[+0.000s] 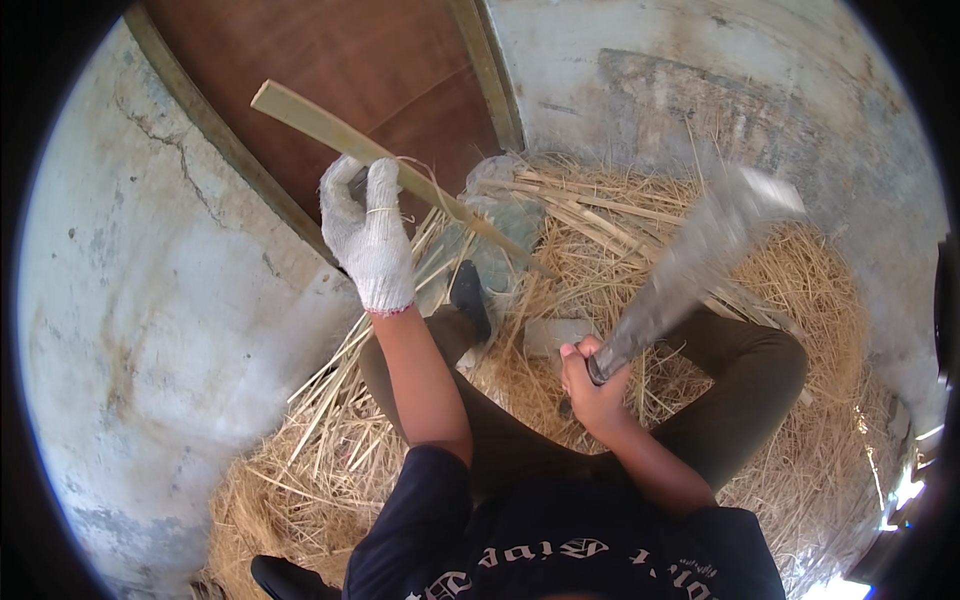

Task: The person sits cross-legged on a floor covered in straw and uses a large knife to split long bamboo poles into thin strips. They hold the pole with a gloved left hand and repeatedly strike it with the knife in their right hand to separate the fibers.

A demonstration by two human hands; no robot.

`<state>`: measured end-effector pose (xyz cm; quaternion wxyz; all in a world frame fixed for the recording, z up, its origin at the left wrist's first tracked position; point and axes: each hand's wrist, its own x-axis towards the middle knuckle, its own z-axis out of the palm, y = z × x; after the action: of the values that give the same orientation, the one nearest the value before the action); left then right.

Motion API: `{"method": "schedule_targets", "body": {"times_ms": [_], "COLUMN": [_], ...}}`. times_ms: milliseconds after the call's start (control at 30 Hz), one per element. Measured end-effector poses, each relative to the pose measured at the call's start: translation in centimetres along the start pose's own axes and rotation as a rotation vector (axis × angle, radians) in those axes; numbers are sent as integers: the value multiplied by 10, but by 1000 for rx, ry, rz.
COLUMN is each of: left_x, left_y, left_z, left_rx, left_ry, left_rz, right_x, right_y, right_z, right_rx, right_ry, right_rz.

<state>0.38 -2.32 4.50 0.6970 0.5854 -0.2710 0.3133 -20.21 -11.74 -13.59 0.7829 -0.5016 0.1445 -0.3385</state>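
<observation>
I saw shavings (815,335) spread around the person's legs (745,390), with one wall (130,290) along their left edge and another wall (660,110) behind their far edge. A door (430,100) stood between those walls, beyond the far left edge. Loose strips (605,215) lay on the shavings toward the far edge, and more ran along the left. I had a block (550,336) near the middle, just ahead of the right hand (597,390); a shoe (470,300) rested left of it. From that hand a blade (685,260) reached toward the far right edge. The left hand (368,225) held a long strip (418,182) slantwise, its upper end before the door.
</observation>
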Motion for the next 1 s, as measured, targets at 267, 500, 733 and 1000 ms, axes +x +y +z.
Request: {"method": "schedule_targets", "body": {"times_ms": [267,500,733,1000], "left_x": [-9,-3,-18,2], "left_y": [17,5,25,4], "left_z": [7,1,26,1], "left_rx": [111,136,245,165], "left_ry": [-74,-20,99,140], "left_rz": [15,13,21,8], "right_x": [18,3,13,0], "right_y": [19,-46,4,-30], "right_z": [-18,-2,-6,-4], "right_rx": [-782,-52,-518,-181], "right_ry": [-190,-51,-314,-46], "right_rz": [125,21,554,133]}}
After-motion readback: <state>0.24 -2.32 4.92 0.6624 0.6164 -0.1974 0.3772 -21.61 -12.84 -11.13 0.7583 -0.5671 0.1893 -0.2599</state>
